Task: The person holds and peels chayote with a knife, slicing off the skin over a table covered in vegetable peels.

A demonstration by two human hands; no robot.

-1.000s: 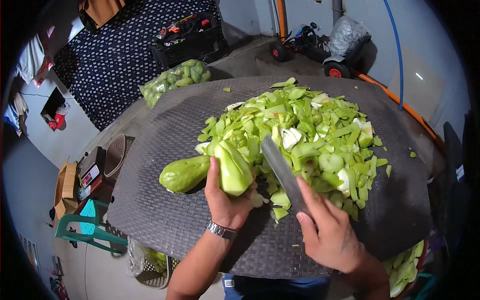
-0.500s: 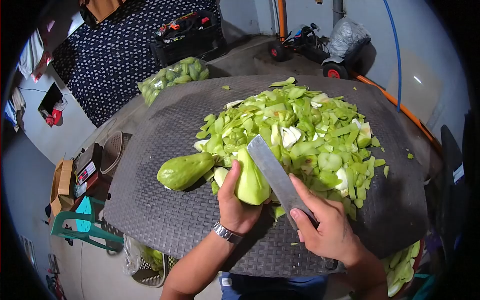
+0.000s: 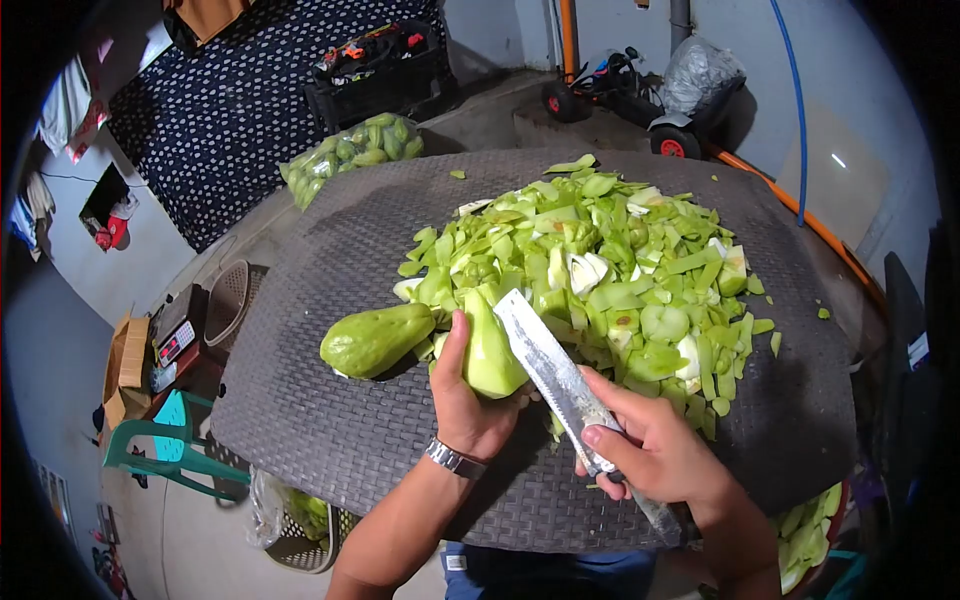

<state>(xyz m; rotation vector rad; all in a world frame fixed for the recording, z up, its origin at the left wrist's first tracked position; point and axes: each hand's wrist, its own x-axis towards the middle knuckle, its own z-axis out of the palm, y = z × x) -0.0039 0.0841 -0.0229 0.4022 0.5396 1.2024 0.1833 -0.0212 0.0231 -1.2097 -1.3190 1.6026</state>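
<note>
My left hand [image 3: 470, 405], with a metal watch on its wrist, is closed around a peeled, pale green chayote [image 3: 488, 350]. My right hand [image 3: 655, 440] grips a knife [image 3: 550, 375] with a broad, square-tipped metal blade. The blade points up and to the left, its tip beside the chayote's right side. Left of my left hand, an unpeeled chayote [image 3: 375, 341] lies on the dark woven-pattern table [image 3: 290, 430]. Beyond both hands spreads a large heap of green peelings [image 3: 600, 270] with a few white pieces in it.
A clear bag of chayotes [image 3: 355, 153] stands past the table's far left edge. A green chair [image 3: 175, 440], a scale [image 3: 178, 340] and a basket [image 3: 300, 545] are on the left. At lower right, a container holds more chayotes [image 3: 808, 535].
My right hand has turned the knife, so its blade now shows a brighter, stained face. The chayote in my left hand has shifted slightly upward. The heap looks unchanged.
</note>
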